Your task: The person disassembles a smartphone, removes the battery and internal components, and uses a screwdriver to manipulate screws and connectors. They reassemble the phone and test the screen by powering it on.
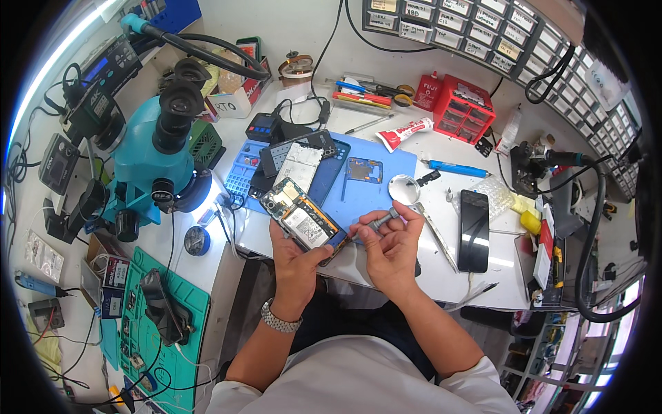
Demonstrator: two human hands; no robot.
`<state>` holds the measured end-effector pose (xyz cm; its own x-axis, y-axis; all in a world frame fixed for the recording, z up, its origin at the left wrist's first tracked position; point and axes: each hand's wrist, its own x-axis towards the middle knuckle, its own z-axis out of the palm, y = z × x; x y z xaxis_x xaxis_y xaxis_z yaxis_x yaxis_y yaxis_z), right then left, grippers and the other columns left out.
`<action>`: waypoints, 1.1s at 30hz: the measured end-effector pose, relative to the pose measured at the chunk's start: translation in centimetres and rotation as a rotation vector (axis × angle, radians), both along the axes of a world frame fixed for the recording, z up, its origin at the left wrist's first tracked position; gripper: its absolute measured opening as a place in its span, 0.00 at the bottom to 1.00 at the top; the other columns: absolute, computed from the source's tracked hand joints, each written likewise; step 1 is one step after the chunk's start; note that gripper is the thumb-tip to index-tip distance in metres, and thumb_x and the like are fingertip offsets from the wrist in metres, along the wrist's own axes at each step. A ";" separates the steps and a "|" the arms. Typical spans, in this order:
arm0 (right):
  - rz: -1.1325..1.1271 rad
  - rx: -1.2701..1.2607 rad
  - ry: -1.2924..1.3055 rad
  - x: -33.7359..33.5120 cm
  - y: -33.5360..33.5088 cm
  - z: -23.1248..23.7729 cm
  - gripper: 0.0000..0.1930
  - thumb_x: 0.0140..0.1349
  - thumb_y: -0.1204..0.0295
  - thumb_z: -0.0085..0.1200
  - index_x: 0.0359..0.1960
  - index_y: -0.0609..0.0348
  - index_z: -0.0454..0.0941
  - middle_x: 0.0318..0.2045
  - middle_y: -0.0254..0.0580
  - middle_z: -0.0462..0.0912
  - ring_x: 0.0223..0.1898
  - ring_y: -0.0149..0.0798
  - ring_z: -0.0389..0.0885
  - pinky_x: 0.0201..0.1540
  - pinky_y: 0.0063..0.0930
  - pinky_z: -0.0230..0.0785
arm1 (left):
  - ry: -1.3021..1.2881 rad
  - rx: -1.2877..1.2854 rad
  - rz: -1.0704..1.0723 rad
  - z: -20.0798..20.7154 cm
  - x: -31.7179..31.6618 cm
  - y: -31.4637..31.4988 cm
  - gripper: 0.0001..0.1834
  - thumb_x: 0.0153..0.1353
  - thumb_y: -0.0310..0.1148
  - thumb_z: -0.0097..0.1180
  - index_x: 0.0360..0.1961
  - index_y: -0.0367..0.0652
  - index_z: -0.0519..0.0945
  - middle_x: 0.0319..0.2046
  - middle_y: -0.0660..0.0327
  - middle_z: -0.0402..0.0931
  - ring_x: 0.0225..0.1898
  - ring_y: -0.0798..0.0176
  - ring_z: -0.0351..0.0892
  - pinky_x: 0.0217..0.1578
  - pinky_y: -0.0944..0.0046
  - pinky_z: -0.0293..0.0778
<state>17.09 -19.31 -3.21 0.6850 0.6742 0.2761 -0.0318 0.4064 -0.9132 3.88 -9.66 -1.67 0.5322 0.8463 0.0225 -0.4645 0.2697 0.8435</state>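
My left hand (295,262) grips an opened smartphone (303,219) by its lower end. Its battery and inner parts face up, and it is tilted above the blue mat's near edge. In my right hand (393,252) is a small grey screwdriver (380,222), pinched between the fingers, its tip side pointing toward the phone's lower right. Whether the tip touches the phone I cannot tell. Just beyond the phone lie a silver phone plate (298,163) and dark phone housings (338,157). A small phone mid-frame (365,170) rests on the blue mat (396,162).
A teal microscope (148,148) stands at the left, over a green mat (200,303). To the right lie a black phone (474,231), metal tweezers (436,238), a round white dish (403,189) and a blue pen-like tool (455,168). A red drawer box (465,109) stands behind.
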 end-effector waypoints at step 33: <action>-0.155 -0.057 -0.588 -0.4 -0.9 2.7 0.22 0.59 0.88 0.74 0.53 0.60 0.81 0.47 0.46 0.87 0.48 0.41 0.90 0.51 0.31 0.83 | 0.123 0.098 -0.034 -0.3 -0.3 -0.1 0.59 0.57 0.04 0.59 0.84 0.47 0.43 0.64 0.52 0.72 0.64 0.56 0.81 0.65 0.54 0.82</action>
<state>16.70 -20.19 -0.52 0.5198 0.6040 0.6041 0.5401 0.3155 -0.7802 3.58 -9.75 -2.00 0.5641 0.8249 0.0370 -0.3481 0.1970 0.9166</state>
